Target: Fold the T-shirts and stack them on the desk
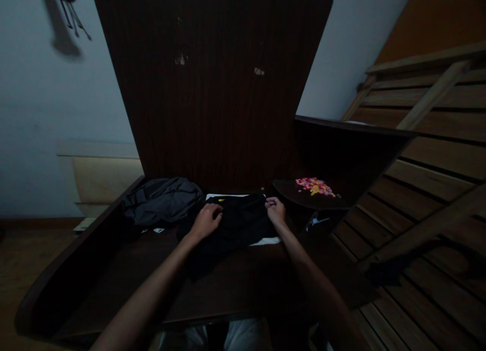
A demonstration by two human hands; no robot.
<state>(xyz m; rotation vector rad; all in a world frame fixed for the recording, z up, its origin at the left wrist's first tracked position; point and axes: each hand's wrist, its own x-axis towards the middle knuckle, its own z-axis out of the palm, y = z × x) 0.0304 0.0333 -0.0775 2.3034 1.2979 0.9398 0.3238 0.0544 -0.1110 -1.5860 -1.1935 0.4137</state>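
Observation:
A black cloth garment [243, 222] with a small yellow mark lies spread over a white flat thing [268, 241], whose edges show behind and in front of it. My left hand [207, 220] rests on the garment's left part, thumb and forefinger apart with dark cloth between them. At the right edge, my right hand [276, 210] has its fingertips pinched together on the fabric. To the left of my left hand, a crumpled dark grey cloth [165, 199] is heaped on the desk.
The dark wooden desk [125, 275] has a raised left side and a tall back panel [212, 103]. Pink and yellow small pieces [315, 185] lie on a rounded shelf [288, 189] at right. Wooden slats [429, 184] stand along the right side.

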